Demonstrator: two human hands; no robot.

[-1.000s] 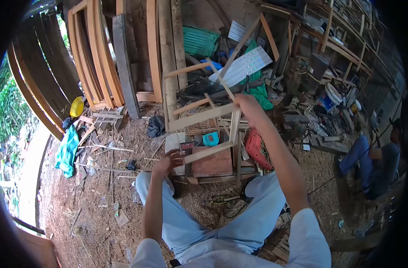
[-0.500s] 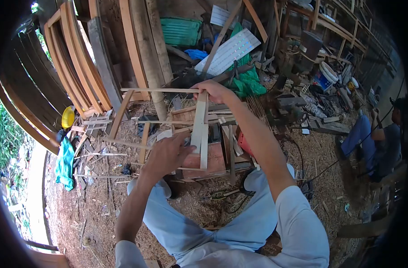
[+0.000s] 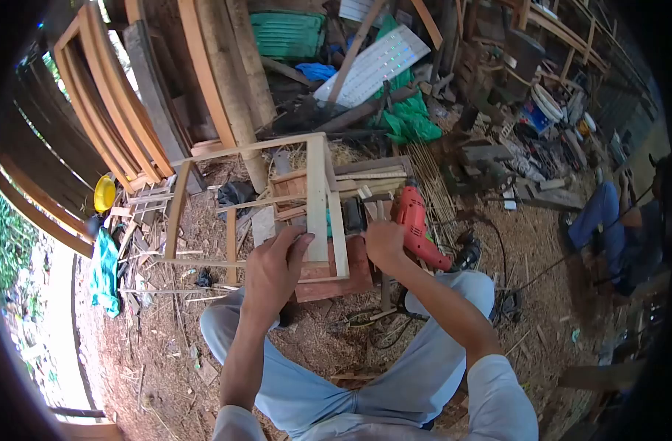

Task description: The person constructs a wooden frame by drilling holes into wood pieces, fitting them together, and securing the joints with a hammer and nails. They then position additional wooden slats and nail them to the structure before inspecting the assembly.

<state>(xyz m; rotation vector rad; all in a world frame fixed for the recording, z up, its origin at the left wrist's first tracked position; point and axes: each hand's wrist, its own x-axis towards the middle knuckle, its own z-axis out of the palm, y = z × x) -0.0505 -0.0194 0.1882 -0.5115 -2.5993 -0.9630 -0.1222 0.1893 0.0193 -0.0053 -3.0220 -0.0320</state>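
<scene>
A light wooden frame of thin strips [image 3: 317, 198] stands over a reddish wooden box [image 3: 336, 283] between my knees. My left hand [image 3: 271, 272] is at the frame's near edge, its thumb and index finger pressed together beside the wide strip; anything between them is too small to make out. On the right, my right hand [image 3: 385, 244] is curled above the box, close to a red power drill [image 3: 415, 220], and its fingertips are hidden. The drill lies to the right of the frame, its cord running off to the right.
A person in blue trousers [image 3: 597, 213] sits at the far right. Curved wooden frames [image 3: 108, 88] lean at the upper left. A yellow helmet-like object [image 3: 104, 193] and a teal cloth [image 3: 105, 272] lie at the left. Wood scraps and shavings cover the ground.
My right hand has come down from the frame's far corner to beside the drill, which now shows fully. The frame has turned slightly, and my left hand has moved a little right and down.
</scene>
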